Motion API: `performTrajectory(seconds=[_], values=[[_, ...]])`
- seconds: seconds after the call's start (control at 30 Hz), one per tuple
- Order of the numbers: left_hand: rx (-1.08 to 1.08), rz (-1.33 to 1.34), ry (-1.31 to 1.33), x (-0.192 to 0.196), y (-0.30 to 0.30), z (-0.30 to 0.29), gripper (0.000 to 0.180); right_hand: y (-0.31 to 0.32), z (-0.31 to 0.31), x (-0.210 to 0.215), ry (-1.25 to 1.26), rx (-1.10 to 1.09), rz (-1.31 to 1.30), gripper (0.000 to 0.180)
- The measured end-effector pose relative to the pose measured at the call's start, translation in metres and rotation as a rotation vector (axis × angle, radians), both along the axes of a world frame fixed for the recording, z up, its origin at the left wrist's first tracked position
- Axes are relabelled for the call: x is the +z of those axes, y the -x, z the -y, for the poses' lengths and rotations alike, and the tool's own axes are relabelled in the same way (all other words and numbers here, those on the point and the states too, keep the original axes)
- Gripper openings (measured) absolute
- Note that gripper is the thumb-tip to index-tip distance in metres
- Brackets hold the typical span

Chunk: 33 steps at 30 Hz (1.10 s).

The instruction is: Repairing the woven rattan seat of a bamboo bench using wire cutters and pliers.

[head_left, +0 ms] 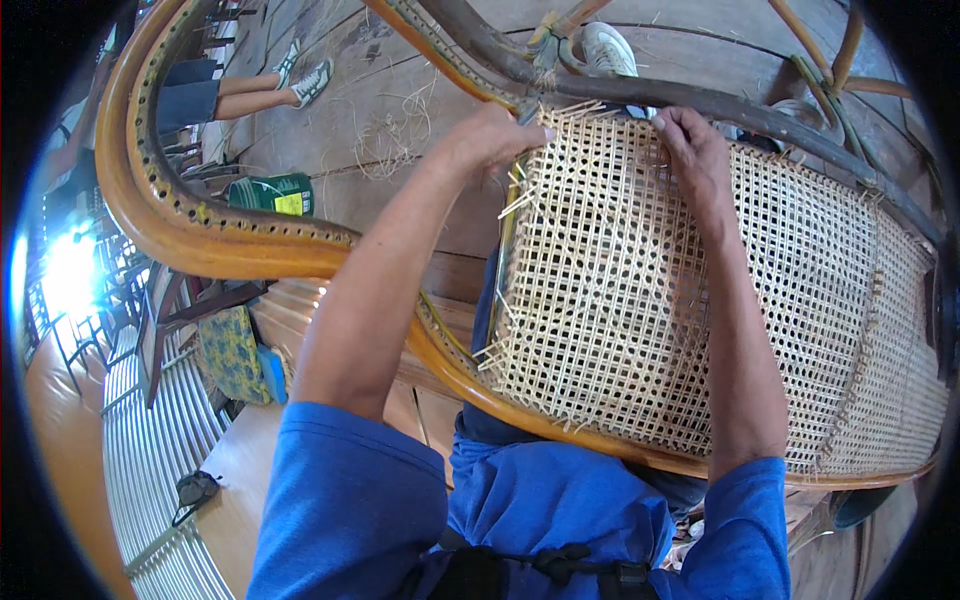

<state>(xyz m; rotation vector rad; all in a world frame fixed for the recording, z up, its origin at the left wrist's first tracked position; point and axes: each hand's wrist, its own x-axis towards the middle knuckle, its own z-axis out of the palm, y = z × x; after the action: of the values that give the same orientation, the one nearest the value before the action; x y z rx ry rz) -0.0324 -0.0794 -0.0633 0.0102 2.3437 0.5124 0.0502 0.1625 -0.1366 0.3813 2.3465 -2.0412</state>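
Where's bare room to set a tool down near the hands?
Bare patch: the woven cane panel right of the right hand, up to the dark frame rail. Another: floorboards between the green can and left hand. Crowded: the panel's top edge, with both hands and loose strand ends.

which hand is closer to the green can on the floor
Left. The left hand works the cane panel's near corner, right of the green can; the right hand is farther right.
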Motion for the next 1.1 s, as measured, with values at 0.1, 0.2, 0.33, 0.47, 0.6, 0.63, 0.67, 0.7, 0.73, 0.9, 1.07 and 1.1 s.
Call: performTrajectory(seconds=[0.1,0.2,0.33,0.47,0.6,0.63,0.67,0.7,0.73,0.9,1.07,1.1], values=[[0.054,0.052,-0.057,-0.002,-0.003,-0.011,0.046,-0.007,0.005,-0.004,0.140,-0.102,-0.015,0.021],[0.184,0.022,-0.096,-0.002,-0.010,-0.022,0.022,-0.005,0.005,-0.009,0.135,-0.110,0.005,0.019],[0.230,0.044,-0.220,-0.001,-0.013,-0.019,0.024,-0.004,0.007,-0.006,0.099,-0.107,0.015,0.018],[0.332,0.067,-0.244,0.001,-0.014,-0.017,0.021,-0.002,0.008,0.000,0.049,-0.105,0.030,0.019],[0.332,0.080,-0.300,-0.006,-0.012,-0.013,0.020,-0.002,0.007,-0.004,0.055,-0.105,0.018,0.019],[0.334,0.080,-0.302,-0.006,-0.012,-0.012,0.020,-0.001,0.007,-0.003,0.062,-0.101,0.034,0.019],[0.339,0.079,-0.326,-0.006,-0.012,-0.011,0.020,-0.001,0.008,-0.002,0.070,-0.097,0.049,0.019],[0.344,0.078,-0.350,-0.004,-0.013,-0.011,0.020,-0.001,0.007,-0.003,0.067,-0.096,0.050,0.019],[0.345,0.078,-0.352,-0.002,-0.015,-0.012,0.020,0.000,0.007,-0.006,0.046,-0.083,0.039,0.019],[0.334,0.018,-0.325,-0.001,-0.018,-0.006,0.022,0.023,0.024,0.018,-0.196,0.055,0.072,0.018],[-0.047,-0.134,0.018,0.023,-0.008,-0.022,0.031,0.063,0.065,0.016,0.120,0.597,0.146,0.022],[-0.112,-0.176,0.024,0.024,-0.004,-0.020,0.033,0.065,0.067,0.016,0.122,0.598,0.143,0.022]])
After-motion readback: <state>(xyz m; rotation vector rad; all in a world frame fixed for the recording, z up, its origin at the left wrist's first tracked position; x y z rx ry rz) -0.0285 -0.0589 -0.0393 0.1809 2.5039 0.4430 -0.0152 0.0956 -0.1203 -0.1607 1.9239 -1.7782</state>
